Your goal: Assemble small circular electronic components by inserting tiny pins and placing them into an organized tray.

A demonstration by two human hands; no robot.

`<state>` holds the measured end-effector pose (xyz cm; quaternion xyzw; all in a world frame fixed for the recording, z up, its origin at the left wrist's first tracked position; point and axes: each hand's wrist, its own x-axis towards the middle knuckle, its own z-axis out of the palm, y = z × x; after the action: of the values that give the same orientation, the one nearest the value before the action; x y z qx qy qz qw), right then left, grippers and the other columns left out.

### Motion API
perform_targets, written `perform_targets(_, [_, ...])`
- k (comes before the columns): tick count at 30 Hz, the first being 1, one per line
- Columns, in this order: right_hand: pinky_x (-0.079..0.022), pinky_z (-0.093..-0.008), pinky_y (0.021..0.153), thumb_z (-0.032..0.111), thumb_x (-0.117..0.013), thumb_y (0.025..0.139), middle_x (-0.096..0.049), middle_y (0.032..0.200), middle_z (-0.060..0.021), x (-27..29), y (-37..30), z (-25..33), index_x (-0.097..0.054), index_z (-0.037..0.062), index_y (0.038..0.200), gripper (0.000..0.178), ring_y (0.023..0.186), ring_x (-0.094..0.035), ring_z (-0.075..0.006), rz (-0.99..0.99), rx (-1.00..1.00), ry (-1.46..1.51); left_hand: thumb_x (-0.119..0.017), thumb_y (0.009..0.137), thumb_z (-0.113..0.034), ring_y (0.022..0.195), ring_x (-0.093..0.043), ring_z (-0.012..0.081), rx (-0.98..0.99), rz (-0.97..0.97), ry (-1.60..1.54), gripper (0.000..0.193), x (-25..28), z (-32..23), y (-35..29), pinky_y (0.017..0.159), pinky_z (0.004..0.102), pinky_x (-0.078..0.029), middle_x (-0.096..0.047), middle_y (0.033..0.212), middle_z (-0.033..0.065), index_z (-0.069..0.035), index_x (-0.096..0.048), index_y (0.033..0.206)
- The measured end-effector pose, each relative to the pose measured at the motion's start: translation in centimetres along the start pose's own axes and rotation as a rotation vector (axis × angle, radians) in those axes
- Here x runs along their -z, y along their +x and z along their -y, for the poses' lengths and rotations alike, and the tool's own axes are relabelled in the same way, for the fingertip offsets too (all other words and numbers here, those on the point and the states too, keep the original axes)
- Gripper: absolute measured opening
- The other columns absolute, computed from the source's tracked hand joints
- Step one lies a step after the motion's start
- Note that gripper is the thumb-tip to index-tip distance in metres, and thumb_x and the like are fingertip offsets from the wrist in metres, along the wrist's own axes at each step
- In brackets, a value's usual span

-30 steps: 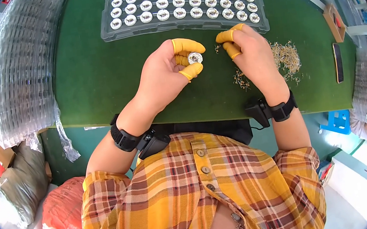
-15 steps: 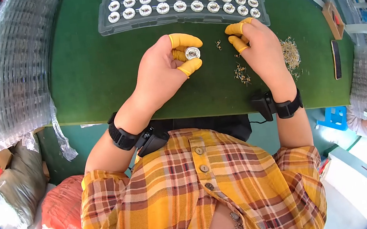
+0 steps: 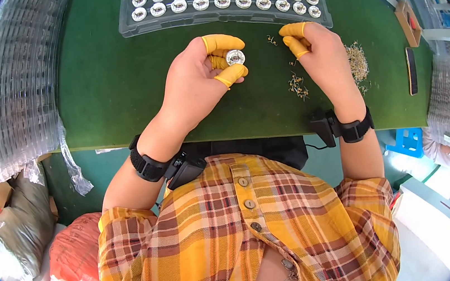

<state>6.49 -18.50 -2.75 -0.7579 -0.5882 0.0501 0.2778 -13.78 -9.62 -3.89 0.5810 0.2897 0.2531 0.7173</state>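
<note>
My left hand (image 3: 192,80), with yellow finger cots, is closed on a small round silvery disc-shaped part (image 3: 235,57) between thumb and fingers. Its dark centre faces up. Over on the right, my right hand (image 3: 318,50), also in yellow finger cots, has thumb and index tips drawn close together in a pinch; anything between them is too small to make out. Just left of those fingertips is a tiny bent metal piece (image 3: 272,40). A small scatter of similar pieces (image 3: 297,85) lies on the green tabletop below the right hand.
A clear plastic tray (image 3: 188,20) with rows of round silvery parts spans the far side. Beyond my right wrist is a bigger heap of tiny pieces (image 3: 357,62). Stacked clear trays (image 3: 17,93) rise at left. A wooden box (image 3: 408,23) and dark bar (image 3: 411,71) lie right.
The view has shifted slightly. My right thumb and index tips have drawn nearer each other, and the lone metal piece sits a little farther away. My left hand keeps its hold on the disc-shaped part.
</note>
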Motion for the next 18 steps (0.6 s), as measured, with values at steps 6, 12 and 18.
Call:
perform_targets(6, [-0.048,-0.0371,0.065,0.012,-0.070,0.075,-0.058,0.079,-0.0080,-0.1,0.1,0.9,-0.065,0.0081,0.086,0.013,0.075,-0.060,-0.0278,0.055,0.098,-0.129,-0.061,0.085,0.005,0.087,-0.063,0.0149,0.071,0.058,0.133,0.032,-0.1,-0.5,0.2,0.076,0.0263,-0.052,-0.061,0.100,0.0089,0.003,-0.052,0.116])
perform_targets(12, [-0.048,-0.0383,0.069,0.004,-0.066,0.074,-0.055,0.080,-0.0091,0.2,-0.4,-0.3,-0.063,0.0071,0.085,0.012,0.077,-0.058,-0.0287,0.101,0.280,-0.103,-0.062,0.083,0.007,0.087,-0.062,0.0150,0.056,0.061,0.008,0.035,0.2,-0.4,-0.1,0.077,0.0270,-0.052,-0.061,0.100,0.0091,0.003,-0.052,0.116])
perform_targets(18, [-0.047,-0.0383,0.064,0.010,-0.069,0.076,-0.060,0.078,-0.0084,0.7,-1.4,1.1,-0.065,0.0072,0.085,0.011,0.073,-0.059,-0.0284,0.019,0.004,-0.146,-0.062,0.083,0.008,0.090,-0.063,0.0169,0.014,0.057,0.091,0.035,0.0,0.1,-0.1,0.079,0.0281,-0.053,-0.061,0.102,0.0101,0.003,-0.051,0.116])
